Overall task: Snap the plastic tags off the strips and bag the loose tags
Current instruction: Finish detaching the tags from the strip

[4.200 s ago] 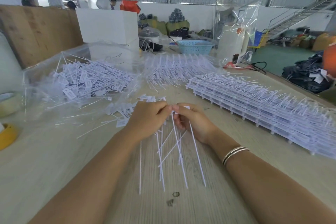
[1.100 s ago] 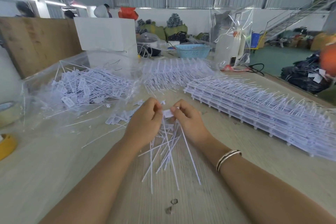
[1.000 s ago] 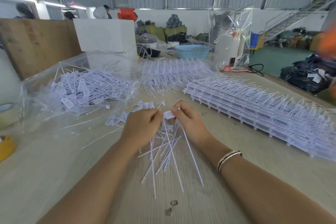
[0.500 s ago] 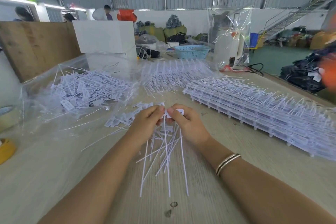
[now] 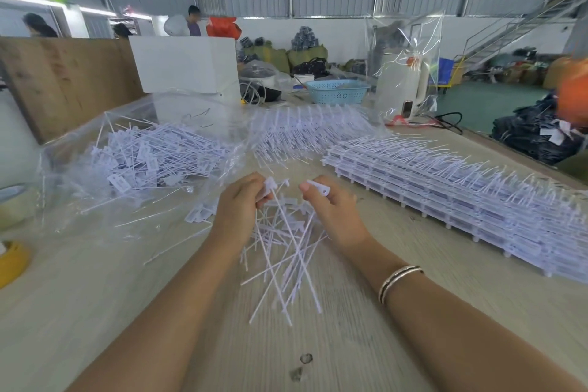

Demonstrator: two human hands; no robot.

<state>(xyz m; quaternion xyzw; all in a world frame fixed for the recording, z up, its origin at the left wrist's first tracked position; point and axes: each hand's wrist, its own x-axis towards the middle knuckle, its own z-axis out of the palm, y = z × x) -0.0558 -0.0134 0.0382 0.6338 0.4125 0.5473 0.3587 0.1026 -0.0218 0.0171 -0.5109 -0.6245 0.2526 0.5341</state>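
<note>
Head view, left hand: we are seeing the left hand (image 5: 237,216) curling its fingers round a bunch of white tags (image 5: 280,251), heads up by the thumb, tails fanning down toward the table (image 5: 95,312); gripping near the heads is probably giving leverage for the snap.
Head view, right hand: the right hand (image 5: 334,213) is pinching a single tag head (image 5: 319,188) between thumb and forefinger, held a little apart from the left hand's bunch, which we are reading as a tag coming off or just parted.
Head view, loose tags: a pile is lying inside the clear plastic bag (image 5: 95,149) at the left, its mouth opening toward the hands, so we are judging it is placed for a short drop.
Head view, strips: unbroken strips (image 5: 461,181) are stacked in a long row at the right, within the right hand's reach; a further fan of strips (image 5: 305,134) is lying beyond the hands.
Head view, small heap: a few tags (image 5: 200,213) are lying on the table just left of the left hand, outside the bag.
Hard to tell: we are not able to see whether the pinched tag is fully free, nor how many tags the left palm is hiding; the strip row is running out of frame at the right, and the tape rolls (image 5: 12,261) are cut off at the left edge.
</note>
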